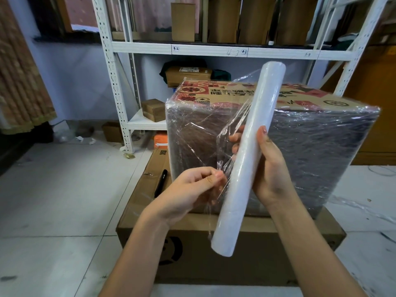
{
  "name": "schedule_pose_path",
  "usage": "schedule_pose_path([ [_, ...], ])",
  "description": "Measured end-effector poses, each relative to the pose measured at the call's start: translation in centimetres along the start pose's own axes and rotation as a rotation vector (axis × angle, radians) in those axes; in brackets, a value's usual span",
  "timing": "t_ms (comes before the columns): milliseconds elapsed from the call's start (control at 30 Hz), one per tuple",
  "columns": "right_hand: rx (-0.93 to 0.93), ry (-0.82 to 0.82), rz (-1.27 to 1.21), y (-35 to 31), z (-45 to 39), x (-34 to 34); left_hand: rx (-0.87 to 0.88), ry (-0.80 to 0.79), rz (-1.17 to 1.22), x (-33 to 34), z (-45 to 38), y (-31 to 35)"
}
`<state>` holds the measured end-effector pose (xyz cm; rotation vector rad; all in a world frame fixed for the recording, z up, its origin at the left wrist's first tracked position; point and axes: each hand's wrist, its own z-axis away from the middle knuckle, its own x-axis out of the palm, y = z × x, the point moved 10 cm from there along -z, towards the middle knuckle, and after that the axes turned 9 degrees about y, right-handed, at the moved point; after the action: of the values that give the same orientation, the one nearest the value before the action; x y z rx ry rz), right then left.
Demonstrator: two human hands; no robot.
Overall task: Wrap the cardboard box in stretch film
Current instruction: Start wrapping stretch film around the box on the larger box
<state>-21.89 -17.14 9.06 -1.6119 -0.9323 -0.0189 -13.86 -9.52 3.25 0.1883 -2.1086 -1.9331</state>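
Nearest, the left hand [192, 187] pinches the loose edge of clear stretch film between thumb and curled fingers, just left of the long white roll of stretch film [248, 159]. The right hand [267, 166] grips that roll around its middle, thumb on the near side and fingers wrapped behind; the roll stands tilted, its lower end toward the person and its upper end leaning away to the right. A short span of film stretches between the two hands.

Under both hands lies a large flat brown cardboard carton [214, 249] on the pale tiled floor [53, 200], with a black marker pen [161, 182] on its top, left of the left hand. Just behind the hands, the printed cardboard box [310, 146] stands on that carton, its near face already covered in wrinkled film. Open floor spreads to the left of the hands. Farther back stands a white metal shelving rack [120, 82] holding more boxes.
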Motion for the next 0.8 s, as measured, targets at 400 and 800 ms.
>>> schedule_pose_path([
  [400,0.004,0.103,0.070,0.6,-0.3,-1.0,0.132,0.247,-0.251,-3.6,0.6,2.5],
  [800,-0.158,0.074,0.267,-0.2,0.1,0.0,-0.001,0.181,-0.403,-3.7,0.8,1.0],
])
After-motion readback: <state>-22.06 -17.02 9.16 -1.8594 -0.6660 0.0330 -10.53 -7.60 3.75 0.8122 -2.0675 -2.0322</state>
